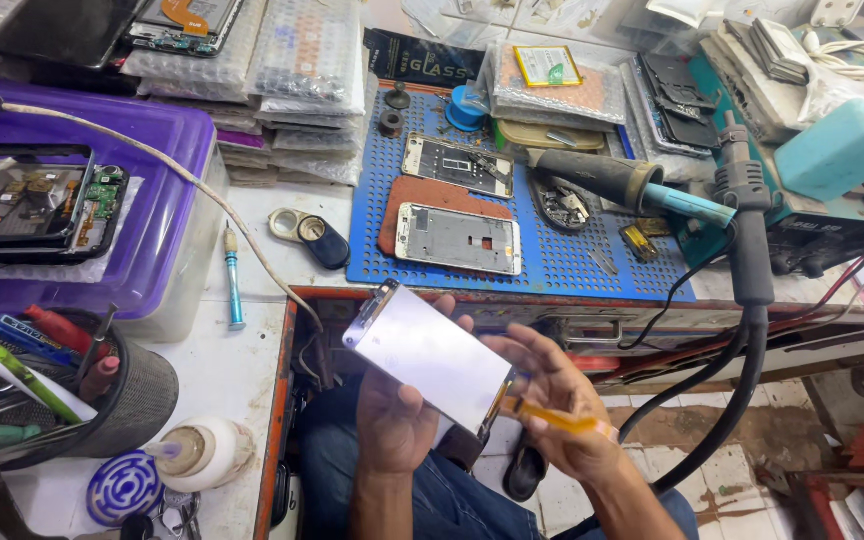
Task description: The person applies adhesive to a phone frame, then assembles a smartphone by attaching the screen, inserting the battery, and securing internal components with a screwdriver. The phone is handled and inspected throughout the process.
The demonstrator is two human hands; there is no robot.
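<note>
Here, a phone panel [430, 357] is held below the bench edge, over the person's lap, tilted with its pale, glossy face turned up. It is cupped from beneath by the left hand [392, 420], whose fingers are curled around its lower edge, the thumb laid on the face near the bottom; the hand is half closed, clamped on the panel. The panel's lower right corner is met by the right hand [557, 405], whose fingers are bent and drawn together in a pinch on a thin yellow tool [552, 418]. The tool's tip is set against the panel's edge at that corner, while its other end pokes out past the wrist. Above, on the bench, a blue perforated mat [552, 250] is seen, with two phone frames [457, 238] lying on it, well apart from both hands. A hot-air handle [612, 180] is rested at the mat's right side. To the left, a purple box [167, 200] bears an opened phone [37, 205], and a tool cup [142, 395] is stood near the bench corner.
</note>
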